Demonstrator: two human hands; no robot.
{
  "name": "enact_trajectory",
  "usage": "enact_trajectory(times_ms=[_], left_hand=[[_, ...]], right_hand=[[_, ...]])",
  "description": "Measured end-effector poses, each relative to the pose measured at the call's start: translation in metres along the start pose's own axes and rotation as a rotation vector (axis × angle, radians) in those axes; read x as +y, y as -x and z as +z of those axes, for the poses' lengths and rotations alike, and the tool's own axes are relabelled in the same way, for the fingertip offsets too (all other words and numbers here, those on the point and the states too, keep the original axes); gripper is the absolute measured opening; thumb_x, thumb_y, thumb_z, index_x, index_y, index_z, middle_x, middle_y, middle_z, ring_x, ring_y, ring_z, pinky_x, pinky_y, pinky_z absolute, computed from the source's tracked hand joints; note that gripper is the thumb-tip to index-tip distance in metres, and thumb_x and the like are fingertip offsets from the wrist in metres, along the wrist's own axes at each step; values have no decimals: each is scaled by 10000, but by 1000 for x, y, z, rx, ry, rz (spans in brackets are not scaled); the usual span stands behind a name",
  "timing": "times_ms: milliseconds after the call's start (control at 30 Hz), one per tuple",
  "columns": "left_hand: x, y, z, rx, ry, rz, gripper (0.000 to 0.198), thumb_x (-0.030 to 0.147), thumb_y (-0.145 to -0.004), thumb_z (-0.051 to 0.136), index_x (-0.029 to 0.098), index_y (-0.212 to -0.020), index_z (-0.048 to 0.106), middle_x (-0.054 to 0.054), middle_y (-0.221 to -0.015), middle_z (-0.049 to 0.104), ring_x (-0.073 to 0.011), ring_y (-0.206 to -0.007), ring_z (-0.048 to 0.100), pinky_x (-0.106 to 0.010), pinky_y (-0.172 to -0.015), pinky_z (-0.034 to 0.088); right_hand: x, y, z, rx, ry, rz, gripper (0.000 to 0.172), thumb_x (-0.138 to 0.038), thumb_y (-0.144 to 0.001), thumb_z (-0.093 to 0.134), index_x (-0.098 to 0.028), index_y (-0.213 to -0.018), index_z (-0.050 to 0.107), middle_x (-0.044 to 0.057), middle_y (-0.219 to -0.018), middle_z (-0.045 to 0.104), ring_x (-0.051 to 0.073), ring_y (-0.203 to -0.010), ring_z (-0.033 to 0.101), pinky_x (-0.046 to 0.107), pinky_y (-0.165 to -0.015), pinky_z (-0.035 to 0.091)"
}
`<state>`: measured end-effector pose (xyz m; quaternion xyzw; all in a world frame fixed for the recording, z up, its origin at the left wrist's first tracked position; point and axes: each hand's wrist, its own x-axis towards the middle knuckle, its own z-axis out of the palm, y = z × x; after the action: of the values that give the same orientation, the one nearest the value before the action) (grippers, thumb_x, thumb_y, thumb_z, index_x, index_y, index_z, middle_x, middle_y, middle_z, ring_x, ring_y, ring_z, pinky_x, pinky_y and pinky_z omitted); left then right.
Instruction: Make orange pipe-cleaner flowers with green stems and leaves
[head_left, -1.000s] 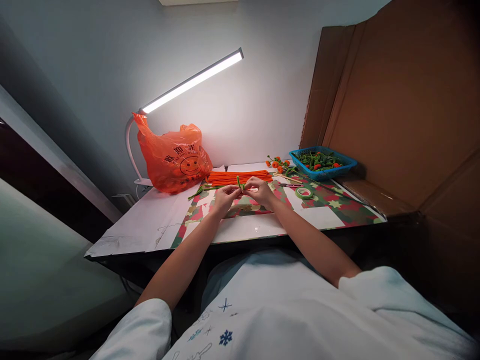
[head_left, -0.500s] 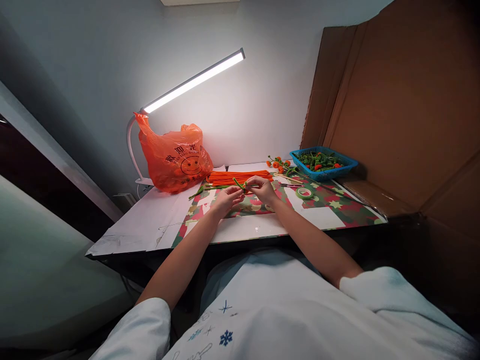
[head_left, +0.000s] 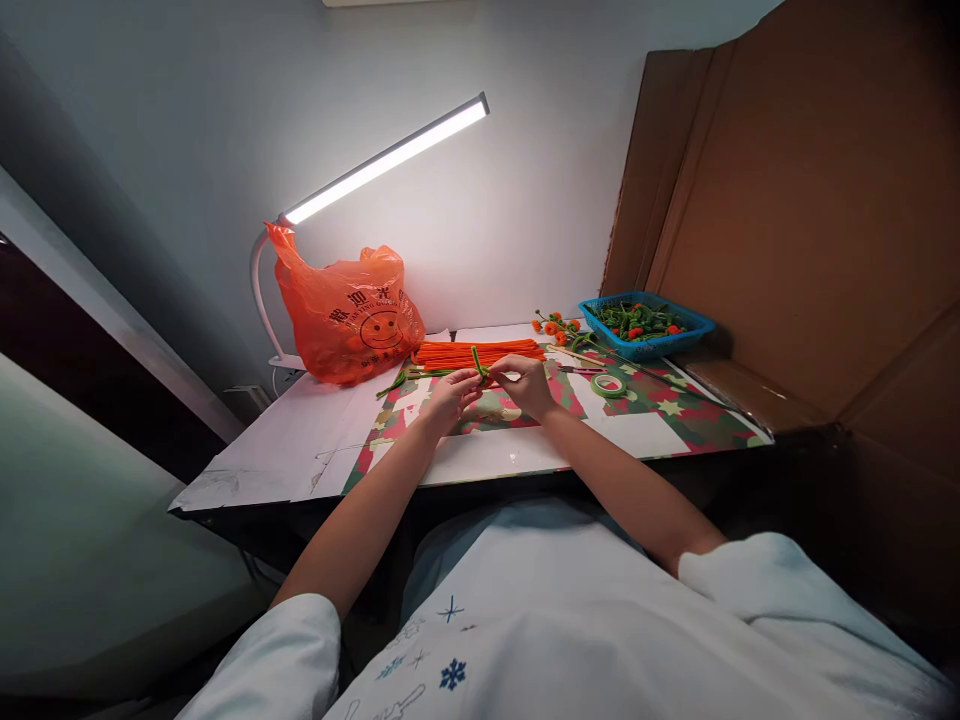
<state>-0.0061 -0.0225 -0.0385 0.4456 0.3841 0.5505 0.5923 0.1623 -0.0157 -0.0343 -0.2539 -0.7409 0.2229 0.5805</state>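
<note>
Between my two hands is a green pipe cleaner (head_left: 476, 358), its free end standing nearly upright above the fingers. My left hand (head_left: 452, 397) is closed on it from the left, fingertips pinching. From the right, my right hand (head_left: 523, 384) pinches the same piece close to the left fingertips; the exact grip is partly hidden by the fingers. Just behind the hands lies a bundle of orange pipe cleaners (head_left: 480, 353). Some green pipe cleaners (head_left: 393, 384) lie left of my left hand. A roll of green tape (head_left: 608, 385) rests to the right of my right hand.
An orange plastic bag (head_left: 345, 320) stands at the back left under a lit lamp (head_left: 390, 160). Orange flowers (head_left: 555, 326) lie near a blue basket (head_left: 649, 347) of green and orange pieces. Tall cardboard (head_left: 795, 200) borders the right side of the table (head_left: 285, 440).
The free end of the green pipe cleaner, leaning left before, now points almost straight up. Both hands stay in nearly the same place.
</note>
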Motion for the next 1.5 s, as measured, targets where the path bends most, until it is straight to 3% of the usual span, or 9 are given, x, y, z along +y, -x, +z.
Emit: enact_trajectory(times_ms=[167, 367, 633, 800, 967, 1167, 1333, 1500], left_hand=[[0, 0, -1, 6, 5, 23, 278, 170, -543, 816, 154, -740, 621, 0, -722, 646, -98, -680, 631, -222, -680, 496], [-2, -1, -1, 36, -28, 48, 320, 194, -515, 820, 161, -760, 617, 13, -728, 641, -100, -670, 633, -249, -719, 498], [0, 6, 7, 57, -125, 137, 404, 367, -506, 852, 161, -751, 605, 6, -731, 616, -133, -732, 619, -264, -687, 500], [-1, 5, 8, 82, -148, 165, 471, 566, -556, 789, 157, -708, 609, -4, -745, 576, -142, -775, 582, -290, -692, 538], [-5, 2, 7, 1, -121, 150, 444, 536, -577, 789, 155, -736, 625, 1, -736, 585, -134, -747, 588, -364, -783, 553], [-6, 2, 7, -22, -176, 215, 406, 498, -586, 795, 147, -676, 613, 2, -699, 613, -123, -703, 606, -350, -827, 537], [-6, 2, 6, -35, -284, 365, 374, 495, -653, 744, 159, -622, 583, -62, -853, 694, -168, -785, 648, -349, -795, 538], [-6, 6, 7, 117, -634, 718, 265, 360, -774, 646, 177, -600, 570, -103, -981, 698, -192, -885, 655, -276, -643, 541]], right_hand=[[3, -1, 0, -87, 149, -113, 203, -233, -858, 539, -226, -732, 698, 65, -835, 669, 194, -795, 615, 326, -729, 495], [7, -1, 3, -103, 314, -179, 244, -94, -829, 497, -199, -766, 707, 77, -831, 656, 197, -810, 596, 321, -745, 489], [10, -1, 4, 33, 169, -152, 210, -76, -788, 543, -194, -741, 710, 47, -794, 674, 174, -746, 625, 295, -690, 504], [7, 0, 6, 29, 148, -107, 203, -85, -769, 559, -205, -731, 719, 39, -769, 684, 179, -736, 631, 304, -688, 507], [6, 0, 7, 57, 89, -44, 193, -108, -749, 546, -202, -718, 712, 40, -779, 693, 178, -738, 633, 307, -685, 512], [3, 1, 8, 83, -4, 62, 130, -164, -734, 554, -190, -746, 681, 38, -777, 691, 178, -740, 636, 313, -702, 515], [-2, 1, 8, 93, -28, 138, 69, -233, -727, 600, -201, -773, 641, 22, -791, 674, 172, -752, 609, 315, -730, 486], [-7, -1, 13, 125, -162, 320, 185, -326, -656, 699, -206, -715, 571, -21, -669, 559, 123, -608, 467, 267, -592, 401]])
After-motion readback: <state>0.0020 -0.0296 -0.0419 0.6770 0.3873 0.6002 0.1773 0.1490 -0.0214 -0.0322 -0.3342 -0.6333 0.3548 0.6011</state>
